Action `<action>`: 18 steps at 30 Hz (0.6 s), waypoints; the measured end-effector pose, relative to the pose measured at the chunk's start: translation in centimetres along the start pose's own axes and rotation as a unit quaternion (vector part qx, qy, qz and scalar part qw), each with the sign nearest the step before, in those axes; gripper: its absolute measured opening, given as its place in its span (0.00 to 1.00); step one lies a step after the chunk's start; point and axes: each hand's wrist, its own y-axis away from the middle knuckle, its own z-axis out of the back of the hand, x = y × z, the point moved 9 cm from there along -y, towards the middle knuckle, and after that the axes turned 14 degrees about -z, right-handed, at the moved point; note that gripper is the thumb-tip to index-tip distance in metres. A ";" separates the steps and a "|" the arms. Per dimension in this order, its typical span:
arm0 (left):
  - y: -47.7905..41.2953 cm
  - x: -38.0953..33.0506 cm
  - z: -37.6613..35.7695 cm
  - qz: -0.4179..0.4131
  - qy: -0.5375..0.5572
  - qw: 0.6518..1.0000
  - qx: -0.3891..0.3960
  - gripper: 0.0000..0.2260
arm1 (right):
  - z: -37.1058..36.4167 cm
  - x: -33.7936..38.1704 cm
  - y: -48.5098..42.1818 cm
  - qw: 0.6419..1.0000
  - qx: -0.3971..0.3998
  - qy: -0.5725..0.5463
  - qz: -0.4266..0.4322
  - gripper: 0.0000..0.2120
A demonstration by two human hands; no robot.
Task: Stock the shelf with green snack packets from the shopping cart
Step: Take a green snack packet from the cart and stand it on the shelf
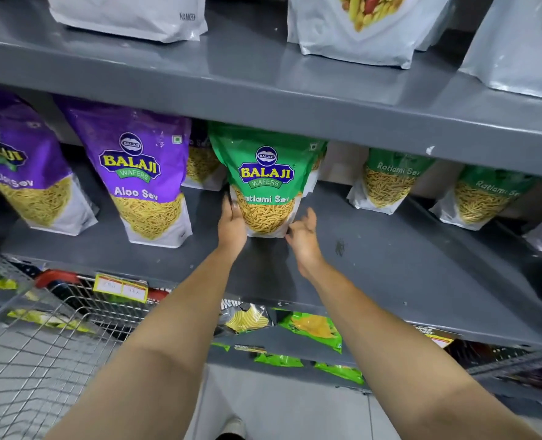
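A green Ratlami Sev packet (265, 182) stands upright on the grey middle shelf (390, 258). My left hand (232, 225) grips its lower left edge. My right hand (303, 231) is at its lower right corner with fingers spread, touching or just off the packet. Two more green packets (387, 182) (485, 198) stand further back on the right of the same shelf. The wire shopping cart (41, 338) is at the lower left.
Purple Aloo Sev packets (142, 179) stand to the left of the green one. White pouches (358, 30) sit on the shelf above. Small green and black snack packets (311, 328) lie on the shelf below. A yellow price tag (120, 289) hangs on the shelf edge.
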 end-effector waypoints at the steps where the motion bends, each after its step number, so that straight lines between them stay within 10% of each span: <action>1: 0.5 -0.3 0.6 -0.001 -0.022 0.999 -0.024 0.21 | 0.6 -0.2 0.4 1.000 -0.023 -0.004 -0.003 0.31; 8: 13.6 -3.1 6.6 -0.075 -0.036 0.981 -0.173 0.20 | 1.8 -1.6 10.4 0.982 -0.087 -0.010 0.170 0.21; 14: 25.4 -2.6 20.2 -0.081 -0.131 0.940 -0.305 0.17 | -11.1 -11.0 16.1 0.966 0.110 0.167 0.164 0.20; 18: 32.5 -1.8 31.6 0.002 -0.237 0.882 -0.407 0.14 | -21.5 -17.4 20.1 0.894 0.244 0.330 0.181 0.18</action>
